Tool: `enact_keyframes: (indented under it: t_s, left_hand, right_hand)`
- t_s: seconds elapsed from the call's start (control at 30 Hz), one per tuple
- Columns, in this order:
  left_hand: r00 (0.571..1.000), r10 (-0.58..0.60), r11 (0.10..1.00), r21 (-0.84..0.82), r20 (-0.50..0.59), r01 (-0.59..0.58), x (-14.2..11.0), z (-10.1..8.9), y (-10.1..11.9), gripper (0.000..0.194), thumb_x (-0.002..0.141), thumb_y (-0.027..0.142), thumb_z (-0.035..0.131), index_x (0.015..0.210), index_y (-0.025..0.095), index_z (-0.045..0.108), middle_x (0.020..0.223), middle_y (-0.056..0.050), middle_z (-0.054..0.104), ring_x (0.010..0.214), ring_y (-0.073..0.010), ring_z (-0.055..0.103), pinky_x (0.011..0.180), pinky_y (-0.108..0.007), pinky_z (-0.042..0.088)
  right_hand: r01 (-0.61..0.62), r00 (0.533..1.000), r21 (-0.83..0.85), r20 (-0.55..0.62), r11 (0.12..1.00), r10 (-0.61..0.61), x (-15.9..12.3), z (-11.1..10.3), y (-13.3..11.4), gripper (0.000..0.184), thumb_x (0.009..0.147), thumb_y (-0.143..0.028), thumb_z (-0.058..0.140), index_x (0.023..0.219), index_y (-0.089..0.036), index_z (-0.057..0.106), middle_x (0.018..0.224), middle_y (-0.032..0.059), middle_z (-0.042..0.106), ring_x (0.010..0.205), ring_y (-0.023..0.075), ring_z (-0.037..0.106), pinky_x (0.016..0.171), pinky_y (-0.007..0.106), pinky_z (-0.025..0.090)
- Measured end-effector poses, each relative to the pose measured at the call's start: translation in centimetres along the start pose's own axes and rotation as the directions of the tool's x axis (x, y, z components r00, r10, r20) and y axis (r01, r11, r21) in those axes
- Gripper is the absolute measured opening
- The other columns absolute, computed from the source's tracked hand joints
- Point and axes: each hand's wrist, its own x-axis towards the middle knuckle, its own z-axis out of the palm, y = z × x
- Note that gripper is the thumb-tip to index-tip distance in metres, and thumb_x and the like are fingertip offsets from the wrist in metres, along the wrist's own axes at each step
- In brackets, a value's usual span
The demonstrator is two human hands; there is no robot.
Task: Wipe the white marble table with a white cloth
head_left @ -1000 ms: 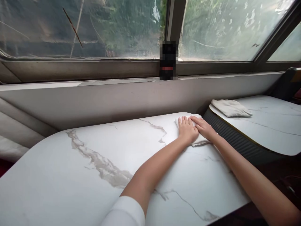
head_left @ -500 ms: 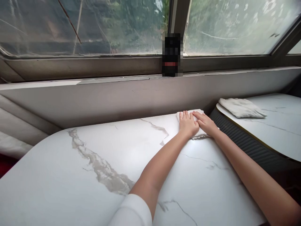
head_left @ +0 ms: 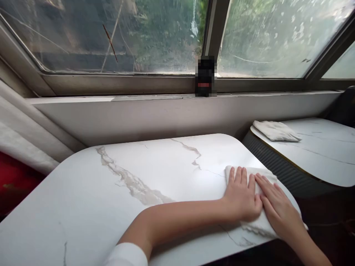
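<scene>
A white cloth [head_left: 264, 224] lies flat at the right side of a white marble-patterned table [head_left: 133, 162]. My left hand [head_left: 242, 195] rests palm down on the cloth, fingers stretched out and slightly apart. Beside it, my right hand [head_left: 280, 205] presses on the right part of the same cloth, its fingers extended flat. The two hands touch or nearly touch at the thumbs. Part of the cloth is hidden under both palms, and its right corner hangs by the table's edge.
A second marble-patterned table [head_left: 327, 147] stands to the right across a gap, with another folded white cloth [head_left: 276, 131] on its near corner. Behind both runs a low wall [head_left: 155, 118] below windows. A blurred-out dark object [head_left: 205, 77] stands on the sill. Pale upholstery [head_left: 24, 129] is at left.
Both hands and the cloth have come from the table's far right corner toward me along its right side. The camera view has shifted too.
</scene>
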Motion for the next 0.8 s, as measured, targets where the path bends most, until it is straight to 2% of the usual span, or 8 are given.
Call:
enact_keyframes:
  t_s: [0.07,0.17,0.27,0.37,0.53,0.67,0.8]
  left_hand:
    - [0.999,0.028,0.999,-0.03,0.029,-0.028,-2.1,-0.7,0.5,0.059,0.096,0.037,0.022,0.142,0.0,0.022,0.148,-0.021,0.021,0.139,-0.0315,0.009,0.112,-0.049,0.006]
    - [0.997,0.024,0.995,-0.095,0.072,-0.017,-4.1,-1.7,0.5,0.059,0.096,0.036,0.021,0.143,0.0,0.02,0.149,-0.022,0.017,0.139,-0.0314,0.005,0.113,-0.049,0.005]
    - [0.994,-0.008,0.986,-0.165,0.109,0.026,-4.8,-2.5,-0.1,0.058,0.097,0.034,0.019,0.143,0.001,0.019,0.15,-0.021,0.014,0.139,-0.0289,0.002,0.113,-0.047,0.005]
    - [0.989,-0.06,0.974,-0.209,0.133,0.087,-4.4,-2.9,-1.2,0.057,0.096,0.033,0.019,0.143,0.001,0.019,0.15,-0.02,0.014,0.139,-0.0273,0.002,0.114,-0.046,0.005]
    - [0.977,-0.201,0.961,-0.178,0.069,0.21,-1.6,-2.6,-5.3,0.055,0.092,0.029,0.025,0.14,0.002,0.028,0.149,-0.018,0.022,0.139,-0.0254,0.009,0.114,-0.044,0.003]
    - [0.951,-0.309,0.947,-0.106,-0.03,0.305,2.0,-2.3,-10.8,0.049,0.092,0.026,0.026,0.137,0.008,0.037,0.146,-0.011,0.033,0.137,-0.0202,0.02,0.115,-0.04,0.006]
    - [0.909,-0.386,0.921,-0.02,-0.155,0.388,4.9,-2.3,-16.1,0.045,0.094,0.025,0.023,0.132,0.011,0.044,0.142,-0.009,0.041,0.134,-0.0192,0.028,0.114,-0.039,0.01]
  right_hand:
    - [0.012,1.0,-0.038,-0.028,0.999,-0.013,-1.9,-0.6,-1.9,0.055,0.093,-0.023,0.023,0.147,-0.023,0.017,0.141,0.008,0.043,0.13,0.0237,0.038,0.103,0.051,0.034]
    - [0.046,0.999,-0.076,-0.026,0.996,-0.048,-2.9,-0.9,-3.9,0.058,0.092,-0.021,0.023,0.148,-0.025,0.007,0.142,0.0071,0.042,0.13,0.0242,0.038,0.102,0.052,0.036]
    - [0.094,0.995,-0.092,-0.003,0.991,-0.095,-2.3,-0.7,-4.7,0.059,0.092,-0.021,0.024,0.148,-0.025,0.004,0.142,0.007,0.042,0.131,0.0238,0.038,0.1,0.052,0.038]
    - [0.126,0.992,-0.078,0.021,0.989,-0.125,-0.5,0.1,-4.8,0.056,0.093,-0.021,0.023,0.148,-0.02,0.013,0.141,0.0081,0.043,0.132,0.023,0.036,0.101,0.051,0.037]
    - [0.043,0.994,0.002,0.104,0.999,-0.043,5.5,2.6,-5.3,0.05,0.091,-0.021,0.022,0.136,-0.012,0.042,0.139,0.0085,0.045,0.132,0.0204,0.035,0.107,0.046,0.031]
    - [-0.029,0.992,0.053,0.122,0.998,0.022,12.5,5.4,-6.4,0.049,0.09,-0.02,0.023,0.132,-0.012,0.046,0.14,0.0088,0.044,0.132,0.02,0.035,0.108,0.045,0.029]
    - [0.003,0.992,0.09,0.129,0.996,-0.015,19.0,8.1,-7.3,0.047,0.091,-0.021,0.025,0.13,-0.012,0.048,0.139,0.0111,0.045,0.132,0.0215,0.036,0.109,0.045,0.026]
